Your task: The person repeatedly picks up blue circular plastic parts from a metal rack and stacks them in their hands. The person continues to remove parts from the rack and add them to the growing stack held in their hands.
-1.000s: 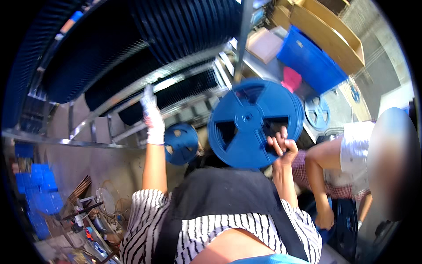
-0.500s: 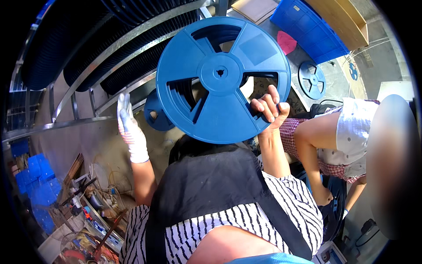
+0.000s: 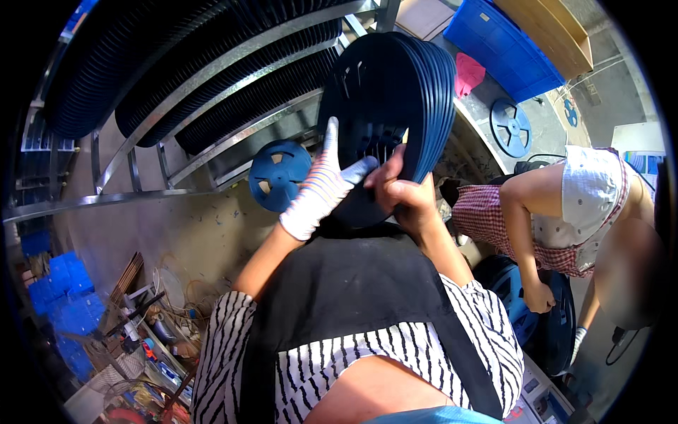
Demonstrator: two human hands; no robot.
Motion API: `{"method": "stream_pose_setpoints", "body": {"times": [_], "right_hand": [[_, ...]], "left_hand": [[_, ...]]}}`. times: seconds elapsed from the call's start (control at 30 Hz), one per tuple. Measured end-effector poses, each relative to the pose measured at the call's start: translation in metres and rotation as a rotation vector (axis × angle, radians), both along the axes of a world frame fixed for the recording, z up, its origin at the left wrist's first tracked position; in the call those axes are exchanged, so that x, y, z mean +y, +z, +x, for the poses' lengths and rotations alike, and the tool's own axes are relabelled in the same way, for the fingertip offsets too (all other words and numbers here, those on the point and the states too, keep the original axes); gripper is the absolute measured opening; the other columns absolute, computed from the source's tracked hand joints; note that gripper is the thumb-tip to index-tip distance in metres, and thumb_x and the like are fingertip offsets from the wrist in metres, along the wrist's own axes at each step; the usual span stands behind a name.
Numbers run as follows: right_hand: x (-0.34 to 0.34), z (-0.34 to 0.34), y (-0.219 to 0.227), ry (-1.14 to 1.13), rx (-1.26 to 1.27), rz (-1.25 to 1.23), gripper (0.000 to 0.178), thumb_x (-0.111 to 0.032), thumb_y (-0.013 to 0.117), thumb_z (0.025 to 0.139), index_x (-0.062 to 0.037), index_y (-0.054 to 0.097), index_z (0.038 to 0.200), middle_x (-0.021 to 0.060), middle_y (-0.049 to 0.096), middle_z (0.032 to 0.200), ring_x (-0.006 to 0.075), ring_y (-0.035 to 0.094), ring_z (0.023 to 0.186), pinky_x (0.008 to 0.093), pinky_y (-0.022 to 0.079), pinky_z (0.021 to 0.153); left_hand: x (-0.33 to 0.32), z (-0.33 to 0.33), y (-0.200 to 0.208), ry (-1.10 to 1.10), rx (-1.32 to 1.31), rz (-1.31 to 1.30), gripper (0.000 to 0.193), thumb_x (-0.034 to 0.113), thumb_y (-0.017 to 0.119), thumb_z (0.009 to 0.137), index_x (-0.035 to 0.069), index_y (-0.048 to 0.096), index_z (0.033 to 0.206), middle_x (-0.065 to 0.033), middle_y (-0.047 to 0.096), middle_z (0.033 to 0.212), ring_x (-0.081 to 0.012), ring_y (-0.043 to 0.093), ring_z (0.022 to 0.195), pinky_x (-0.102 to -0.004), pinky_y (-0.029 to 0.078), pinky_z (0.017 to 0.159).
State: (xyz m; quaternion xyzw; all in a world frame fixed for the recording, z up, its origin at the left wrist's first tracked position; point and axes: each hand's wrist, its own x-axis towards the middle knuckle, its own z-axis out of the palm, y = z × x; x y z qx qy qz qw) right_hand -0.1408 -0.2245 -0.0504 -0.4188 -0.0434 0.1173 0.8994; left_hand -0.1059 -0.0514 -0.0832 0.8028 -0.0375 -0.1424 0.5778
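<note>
A thick stack of blue plastic reels (image 3: 378,85) is in front of my chest, tilted so that the rims of several reels show along its right side. My bare right hand (image 3: 408,189) has its fingers curled into a cutout near the lower right of the stack and grips it. My left hand (image 3: 319,189), in a white striped glove, lies against the left part of the shaded reel face, with forefinger and thumb stretched apart. The thumb reaches close to my right fingers. Part of the stack's lower edge is hidden behind both hands.
A metal rack (image 3: 233,56) filled with rows of dark reels rises at upper left. Another blue reel (image 3: 280,174) is below it. A blue crate (image 3: 505,46) and a single reel (image 3: 510,127) sit at upper right. On the right, a co-worker's hand (image 3: 539,297) holds dark reels.
The stack has turned from facing me to tilted, its rims now visible. My left hand has moved right from the open air onto the reel face. My right hand still grips it.
</note>
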Motion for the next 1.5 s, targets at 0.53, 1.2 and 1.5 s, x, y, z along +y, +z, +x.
{"method": "stream_pose_setpoints", "body": {"times": [0.53,1.2,1.5], "right_hand": [[0.013,-0.001,-0.017,-0.448,0.34,-0.09,0.038,-0.033,0.053,0.097,-0.0012,0.05,0.117,0.0088,0.06,0.086,0.0193,0.06,0.071,0.0312,0.051,0.066],[0.011,0.018,-0.009,-0.463,0.285,0.047,0.04,-0.024,0.061,0.092,0.002,0.05,0.12,0.008,0.056,0.092,0.021,0.06,0.083,0.0377,0.053,0.08],[0.002,0.01,-0.013,-0.539,0.277,0.004,0.036,-0.026,0.059,0.093,-0.0018,0.052,0.118,0.0073,0.06,0.087,0.0197,0.061,0.077,0.0381,0.053,0.074]], "left_hand": [[0.14,-0.005,-0.023,-0.103,0.405,-1.62,0.077,0.054,0.064,0.08,-0.004,0.044,0.127,-0.0168,0.054,0.113,-0.0351,0.056,0.109,-0.0515,0.046,0.098],[0.194,0.028,0.051,-0.058,0.022,-1.502,0.07,0.051,0.058,0.086,-0.004,0.046,0.127,-0.0179,0.055,0.112,-0.0309,0.058,0.101,-0.0463,0.049,0.094],[0.214,0.128,0.095,0.167,-0.251,-1.136,0.045,0.029,0.064,0.089,0.002,0.053,0.123,-0.009,0.065,0.099,-0.0184,0.065,0.085,-0.0322,0.057,0.078]]}}
